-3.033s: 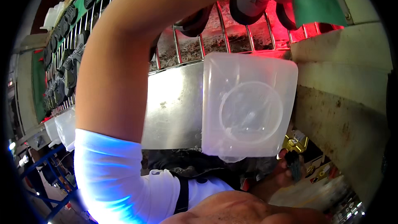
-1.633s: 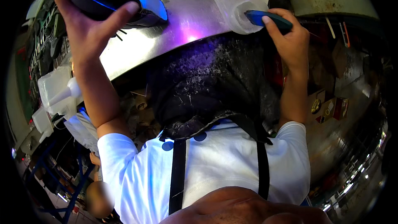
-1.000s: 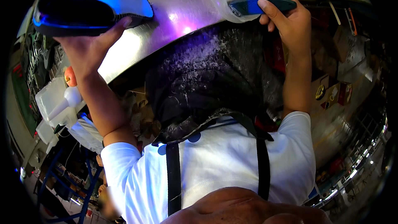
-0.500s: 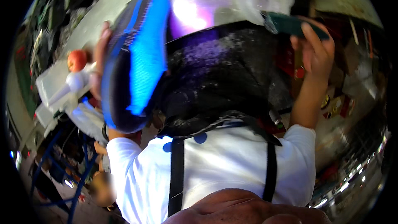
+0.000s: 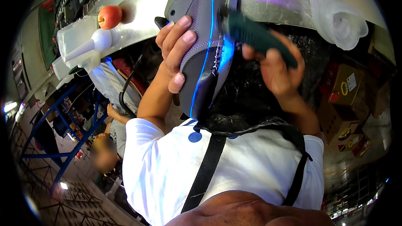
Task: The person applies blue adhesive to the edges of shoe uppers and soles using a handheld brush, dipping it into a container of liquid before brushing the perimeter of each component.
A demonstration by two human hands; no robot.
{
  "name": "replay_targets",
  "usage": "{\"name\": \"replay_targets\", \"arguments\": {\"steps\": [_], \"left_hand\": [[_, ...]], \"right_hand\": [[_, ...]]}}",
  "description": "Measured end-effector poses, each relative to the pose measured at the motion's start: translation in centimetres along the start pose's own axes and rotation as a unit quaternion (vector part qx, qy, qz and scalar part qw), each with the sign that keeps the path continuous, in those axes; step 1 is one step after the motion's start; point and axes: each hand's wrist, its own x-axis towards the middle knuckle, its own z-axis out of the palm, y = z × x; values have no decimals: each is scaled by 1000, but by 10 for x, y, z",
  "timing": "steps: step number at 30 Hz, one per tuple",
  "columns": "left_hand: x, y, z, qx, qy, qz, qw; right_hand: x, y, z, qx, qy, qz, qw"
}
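A grey shoe upper [image 5: 199, 31] with pale stitching along its edge stands tilted in front of me. A grey-green last shows at its far end, and blue light falls along its side. My left hand [image 5: 178, 50] grips it from the left, fingers wrapped over the upper. My right hand [image 5: 280, 69] is closed around a dark green brush [image 5: 261, 37], blurred by motion. The brush's tip meets the stitched edge of the shoe; whether it presses there I cannot tell.
A metal table [image 5: 144, 21] spans the far side, bearing a red apple [image 5: 110, 16], a white-nozzled bottle [image 5: 94, 44] and a translucent plastic container [image 5: 347, 23]. Cardboard boxes [image 5: 341, 115] stand at right. Another person [image 5: 119, 132] is at lower left, near a blue metal frame [image 5: 58, 155].
The shoe has moved right and turned so its grey upper shows more than its blue-lit sole side. My right hand has brought the brush leftward, from well apart to the shoe's edge.
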Motion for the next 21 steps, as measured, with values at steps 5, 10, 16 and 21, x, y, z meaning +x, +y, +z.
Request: {"name": "replay_targets", "arguments": {"steps": [5, 10, 16, 21], "left_hand": [[0, 1, 7, 4, 37, 1, 999], [-2, -6, 8, -13, 38, 34, 999], [7, -7, -3, -13, -11, 47, 999], [6, -7, -1, -22, 7, 64, 998]], "right_hand": [[-2, -49, -18, -145, -251, -3, 957], [31, -54, -24, -163, -114, 32, 980], [41, -37, -27, -272, -211, -146, 927], [28, -49, -21, -246, -251, -124, 928]]}}
